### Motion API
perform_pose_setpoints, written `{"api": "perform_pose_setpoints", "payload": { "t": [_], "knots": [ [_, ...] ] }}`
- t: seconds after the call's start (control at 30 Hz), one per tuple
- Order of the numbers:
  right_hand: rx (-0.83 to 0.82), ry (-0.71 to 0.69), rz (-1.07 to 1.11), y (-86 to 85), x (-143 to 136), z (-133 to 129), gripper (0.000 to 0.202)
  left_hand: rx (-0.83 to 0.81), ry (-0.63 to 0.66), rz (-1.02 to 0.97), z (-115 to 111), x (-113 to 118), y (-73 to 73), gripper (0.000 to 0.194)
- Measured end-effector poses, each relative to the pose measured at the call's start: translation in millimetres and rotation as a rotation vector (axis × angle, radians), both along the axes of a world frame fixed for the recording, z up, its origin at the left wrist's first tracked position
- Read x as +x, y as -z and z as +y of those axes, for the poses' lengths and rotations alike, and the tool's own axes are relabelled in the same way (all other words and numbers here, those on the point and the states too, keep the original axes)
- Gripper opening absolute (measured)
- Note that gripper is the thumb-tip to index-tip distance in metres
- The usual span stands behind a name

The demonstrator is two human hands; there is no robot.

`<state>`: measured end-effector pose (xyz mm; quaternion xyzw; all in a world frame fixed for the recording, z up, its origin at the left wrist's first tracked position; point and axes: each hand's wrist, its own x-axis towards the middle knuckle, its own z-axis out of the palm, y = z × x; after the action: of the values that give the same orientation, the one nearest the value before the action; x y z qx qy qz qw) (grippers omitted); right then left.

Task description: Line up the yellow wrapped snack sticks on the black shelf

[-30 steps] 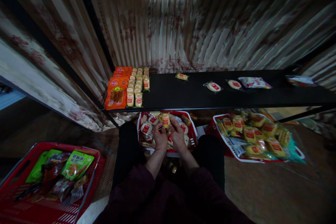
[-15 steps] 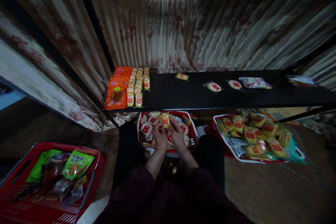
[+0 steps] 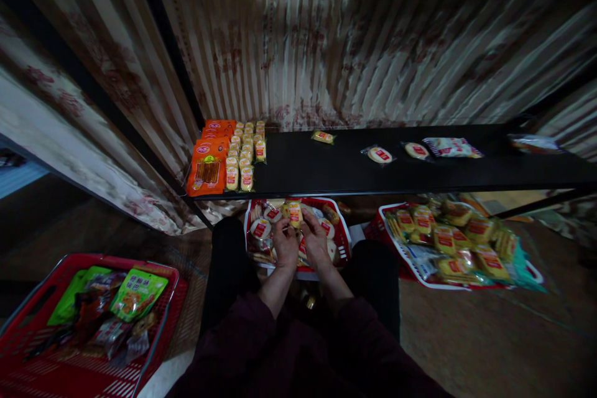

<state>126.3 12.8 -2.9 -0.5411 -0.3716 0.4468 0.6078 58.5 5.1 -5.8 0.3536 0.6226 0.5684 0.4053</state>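
Observation:
Both hands hold one small yellow packet (image 3: 293,214) with a red label above the middle basket. My left hand (image 3: 285,244) grips its left side, and my right hand (image 3: 315,240) has its fingers on the right side. Under them, the red and white basket (image 3: 345,231) is filled with round packets with red labels. On the black shelf (image 3: 298,168), yellow packets (image 3: 246,177) stand in rows beside orange packets (image 3: 207,168). Farther right on the shelf lie a single yellow packet (image 3: 323,137), two round packets (image 3: 380,154) and a white bag (image 3: 452,147).
At the lower left is a red basket (image 3: 170,305) with green bags (image 3: 138,294) and other snacks. Another basket (image 3: 410,273) at the right holds several yellow packets. A dark metal post (image 3: 168,37) rises at the shelf's left, before the striped curtain (image 3: 303,31).

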Motion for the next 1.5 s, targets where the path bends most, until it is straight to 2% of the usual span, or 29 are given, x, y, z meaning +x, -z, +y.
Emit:
{"api": "perform_pose_setpoints", "payload": {
  "t": [0.27, 0.47, 0.6, 0.77, 1.17, 1.37, 1.5],
  "knots": [
    [0.009, -0.003, -0.026, -4.6, 0.3, -1.1, 0.043, -0.011, 0.007, 0.014, -0.2, 1.2, -3.9, 0.020],
    [0.040, -0.002, -0.017, -2.1, 1.2, 0.9, 0.044, -0.027, 0.034, 0.035, -0.8, 1.0, -10.4, 0.020],
    [0.044, 0.010, -0.082, 0.8, 2.3, 0.8, 0.041, -0.035, 0.014, 0.073, -2.1, 0.3, -16.0, 0.019],
    [0.050, 0.016, -0.170, 2.0, 2.6, 0.9, 0.038, 0.010, 0.035, 0.028, -3.4, 0.2, -21.1, 0.026],
    [0.030, 0.043, -0.154, -12.9, -5.8, -5.3, 0.040, -0.052, 0.068, -0.083, -2.1, -0.8, -24.8, 0.012],
    [0.005, 0.038, -0.151, -13.9, -4.4, -6.0, 0.038, -0.054, 0.083, -0.196, 0.7, 3.6, -17.6, 0.018],
    [0.020, 0.030, -0.189, -16.8, -4.3, -7.7, 0.037, -0.047, 0.076, -0.191, 1.6, 4.0, -11.2, 0.022]
  ]
}}
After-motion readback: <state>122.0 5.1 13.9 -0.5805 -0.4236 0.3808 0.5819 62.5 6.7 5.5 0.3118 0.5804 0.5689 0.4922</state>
